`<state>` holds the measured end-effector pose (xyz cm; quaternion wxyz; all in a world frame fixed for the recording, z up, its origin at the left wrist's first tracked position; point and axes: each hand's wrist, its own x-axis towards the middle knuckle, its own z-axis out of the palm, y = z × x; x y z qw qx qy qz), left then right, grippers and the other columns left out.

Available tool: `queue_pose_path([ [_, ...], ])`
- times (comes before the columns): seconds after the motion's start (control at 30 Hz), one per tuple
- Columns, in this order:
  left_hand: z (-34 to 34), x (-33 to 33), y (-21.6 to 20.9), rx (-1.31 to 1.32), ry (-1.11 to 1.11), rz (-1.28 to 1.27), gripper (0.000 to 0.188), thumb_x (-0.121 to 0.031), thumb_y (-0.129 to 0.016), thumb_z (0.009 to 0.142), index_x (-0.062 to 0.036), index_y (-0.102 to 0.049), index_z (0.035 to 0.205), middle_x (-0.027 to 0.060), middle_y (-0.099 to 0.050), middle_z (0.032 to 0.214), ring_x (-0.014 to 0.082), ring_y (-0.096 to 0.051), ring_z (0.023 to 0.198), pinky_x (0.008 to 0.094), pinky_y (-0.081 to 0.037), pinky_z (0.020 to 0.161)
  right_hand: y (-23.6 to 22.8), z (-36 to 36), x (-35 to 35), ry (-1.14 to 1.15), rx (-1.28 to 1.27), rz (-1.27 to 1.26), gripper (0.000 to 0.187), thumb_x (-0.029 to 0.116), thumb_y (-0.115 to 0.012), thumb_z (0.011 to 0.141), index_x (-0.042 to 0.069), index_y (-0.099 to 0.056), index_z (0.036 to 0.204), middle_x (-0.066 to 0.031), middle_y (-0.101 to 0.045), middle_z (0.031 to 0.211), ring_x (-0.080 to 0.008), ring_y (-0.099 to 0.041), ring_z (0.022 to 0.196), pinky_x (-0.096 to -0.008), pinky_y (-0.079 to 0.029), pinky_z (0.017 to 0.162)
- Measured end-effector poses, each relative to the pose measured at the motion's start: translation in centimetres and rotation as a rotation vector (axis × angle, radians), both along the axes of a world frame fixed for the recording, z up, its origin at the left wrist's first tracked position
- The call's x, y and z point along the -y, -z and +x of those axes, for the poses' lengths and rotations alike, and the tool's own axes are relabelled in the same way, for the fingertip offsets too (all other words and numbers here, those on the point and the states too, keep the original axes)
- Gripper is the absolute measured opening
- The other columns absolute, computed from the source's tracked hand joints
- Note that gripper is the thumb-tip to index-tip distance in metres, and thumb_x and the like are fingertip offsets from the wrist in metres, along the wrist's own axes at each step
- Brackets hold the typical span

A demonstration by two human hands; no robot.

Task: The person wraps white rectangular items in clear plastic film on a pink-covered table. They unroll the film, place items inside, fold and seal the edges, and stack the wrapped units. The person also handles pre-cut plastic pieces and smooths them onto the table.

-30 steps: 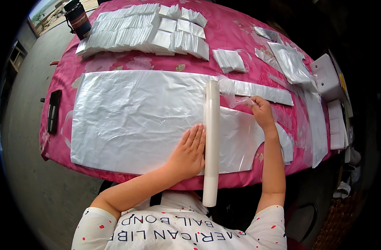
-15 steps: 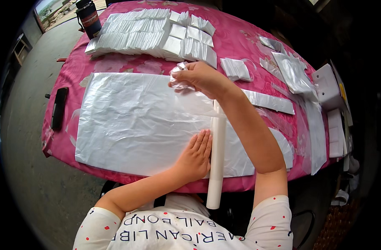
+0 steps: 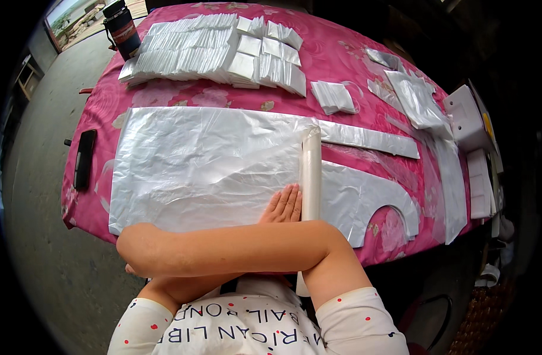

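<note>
My left hand [image 3: 284, 204] lies flat on the white plastic bags [image 3: 194, 160], fingers stretched out together beside a pale roll or tube [image 3: 311, 177]. The roll lies across the bags, pointing from me toward the far side. My right forearm crosses over my left one, hiding the left wrist and the roll's near part. At the bags' near left corner is my right hand [image 3: 134, 249], its back toward me. Its fingers are mostly hidden, so what it holds, if anything, does not show. Right of the roll, the bags have a rounded cutout between two handle strips.
Rows of folded white packets [image 3: 188, 53] cover the far left of the pink floral tablecloth [image 3: 342, 65]. A smaller packet bundle [image 3: 332, 97] lies near them. A dark flask [image 3: 121, 29] and a black phone [image 3: 85, 160] stand and lie left. Loose plastic [image 3: 416, 100] and white boxes [image 3: 465, 121] are right.
My right hand, which held crumpled clear film above the bags' far side, has swung down and left across my left arm. My left hand stays flat by the roll.
</note>
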<state>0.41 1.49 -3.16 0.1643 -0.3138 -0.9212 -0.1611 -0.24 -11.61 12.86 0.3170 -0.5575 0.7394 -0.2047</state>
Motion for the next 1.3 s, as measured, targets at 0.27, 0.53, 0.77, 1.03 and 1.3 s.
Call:
queue_pose_path([
  [0.27, -1.8, 2.6, -6.4, 0.501, 0.244, 0.78, 0.051, -0.011, -0.04, 0.087, 0.0081, -0.031, 0.133, 0.0214, -0.026, 0.143, 0.0302, -0.022, 0.135, 0.0415, -0.019, 0.11, 3.2, 1.5, -18.8, 0.542, -0.254, -0.702, 0.024, 0.01, -0.061, 0.08, 0.001, -0.06, 0.102, -0.0129, -0.059, 0.11, -0.0297, -0.058, 0.094, -0.0385, -0.048, 0.081],
  [0.53, -11.3, 0.5, -7.1, 1.357, -0.073, 1.671, 0.06, -0.036, -0.03, 0.096, 0.007, -0.02, 0.137, 0.0192, -0.025, 0.143, 0.0262, -0.024, 0.135, 0.0357, -0.018, 0.111, 6.7, 1.9, -29.1, 0.888, -0.522, -0.471, 0.035, 0.022, -0.061, 0.082, 0.0, -0.058, 0.11, -0.0159, -0.056, 0.117, -0.0326, -0.055, 0.105, -0.0382, -0.044, 0.088],
  [0.77, -14.0, 1.4, -6.9, 1.611, -0.191, 1.957, 0.062, -0.037, -0.028, 0.096, 0.011, -0.02, 0.135, 0.0245, -0.029, 0.139, 0.0302, -0.031, 0.13, 0.0383, -0.025, 0.109, 8.5, 1.8, -30.8, 0.703, -0.463, -0.325, 0.052, 0.04, -0.055, 0.084, 0.004, -0.053, 0.122, -0.0179, -0.044, 0.133, -0.0348, -0.041, 0.124, -0.0421, -0.033, 0.102],
  [1.03, -11.3, 7.6, -8.6, 1.304, -0.133, 1.9, 0.033, -0.012, -0.042, 0.092, 0.0113, -0.044, 0.115, 0.0201, -0.055, 0.111, 0.0247, -0.057, 0.104, 0.0318, -0.049, 0.091, 8.3, -0.3, -23.0, 0.405, -0.545, -0.231, 0.06, 0.048, -0.049, 0.084, 0.006, -0.048, 0.127, -0.0113, -0.046, 0.133, -0.0321, -0.03, 0.131, -0.0449, -0.022, 0.107],
  [1.3, -2.5, 25.3, -9.3, 1.007, -0.239, 1.629, 0.031, -0.014, -0.044, 0.091, 0.0057, -0.048, 0.114, 0.017, -0.058, 0.109, 0.0207, -0.059, 0.099, 0.031, -0.049, 0.088, 6.0, 3.1, -9.4, -0.056, 0.049, -0.725, 0.049, 0.04, -0.048, 0.089, 0.002, -0.05, 0.121, -0.0143, -0.05, 0.126, -0.0334, -0.042, 0.121, -0.0423, -0.035, 0.099],
])
